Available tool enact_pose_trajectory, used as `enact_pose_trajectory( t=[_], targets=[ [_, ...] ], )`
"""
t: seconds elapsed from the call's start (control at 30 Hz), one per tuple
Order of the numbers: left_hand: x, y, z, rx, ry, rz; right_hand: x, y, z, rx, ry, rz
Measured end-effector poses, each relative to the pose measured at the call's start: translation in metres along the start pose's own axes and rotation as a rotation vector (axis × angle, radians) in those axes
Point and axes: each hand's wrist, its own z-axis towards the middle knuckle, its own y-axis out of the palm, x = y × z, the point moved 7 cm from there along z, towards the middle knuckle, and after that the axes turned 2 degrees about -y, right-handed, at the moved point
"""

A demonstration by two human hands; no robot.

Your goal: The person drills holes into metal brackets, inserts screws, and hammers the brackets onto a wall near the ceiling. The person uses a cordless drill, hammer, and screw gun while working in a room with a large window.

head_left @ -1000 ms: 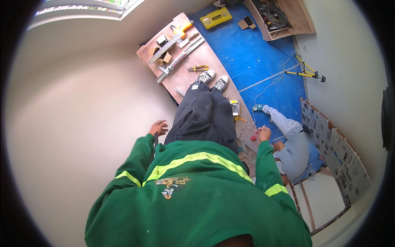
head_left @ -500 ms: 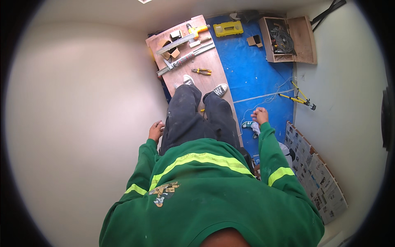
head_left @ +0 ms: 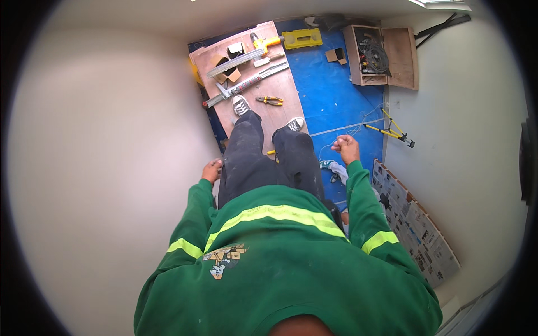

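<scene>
I note a plain pale wall point(head_left: 101, 168) filling the frame's left, its light fading toward the rim. Upper centre: a flat wooden platform point(head_left: 283, 85); blue floor sheeting point(head_left: 322, 95) spreads to its right. Lower right, I see a newsprint-covered panel point(head_left: 412, 224) near the right wall point(head_left: 471, 151). Bright window edge point(head_left: 444, 5), top right.

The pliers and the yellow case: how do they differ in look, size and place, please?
The pliers are smaller than the yellow case. The pliers have a dark head with yellow-and-black handles, while the case is mostly yellow. The pliers lie on the wooden board; the case sits on the blue floor sheet. Both show yellow.
</scene>
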Motion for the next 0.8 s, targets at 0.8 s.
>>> enact_pose_trajectory(
  t=[0.8],
  targets=[
    [0.374, 0.154, 0.526, 0.464, 0.739, 1.245, -0.010, 0.157, 0.076, 0.052, -0.231, -0.718]
  ],
)
